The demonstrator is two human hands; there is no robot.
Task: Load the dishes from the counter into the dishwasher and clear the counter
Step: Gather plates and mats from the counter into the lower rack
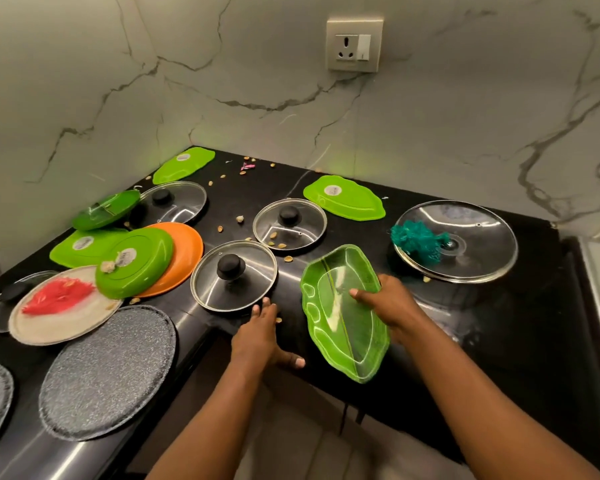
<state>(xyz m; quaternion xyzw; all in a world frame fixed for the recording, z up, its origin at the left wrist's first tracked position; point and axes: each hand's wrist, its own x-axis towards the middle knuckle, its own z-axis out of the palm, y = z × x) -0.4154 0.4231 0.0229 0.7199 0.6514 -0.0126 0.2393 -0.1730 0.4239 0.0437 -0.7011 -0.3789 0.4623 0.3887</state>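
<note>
Two hands work: right hand [385,303] pinches the green leaf dish [343,317], tilted; left hand [260,334] spread at the near lid [234,275]. Best tip crumbs off first.

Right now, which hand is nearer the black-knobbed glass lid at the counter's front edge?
Left. The left hand has its fingertips at the glass lid's near rim. The right hand is off to the lid's right, gripping the green leaf-shaped tray.

Black L-shaped counter [499,358], set into a marble corner. Strewn with glass lids [234,275], green leaf-shaped dishes [345,201], an orange plate [184,261], speckled grey plates [108,372], a steel plate [63,306] under red shreds, nut shells [288,259], a teal scrubber [418,240] on the largest lid [456,240].
</note>
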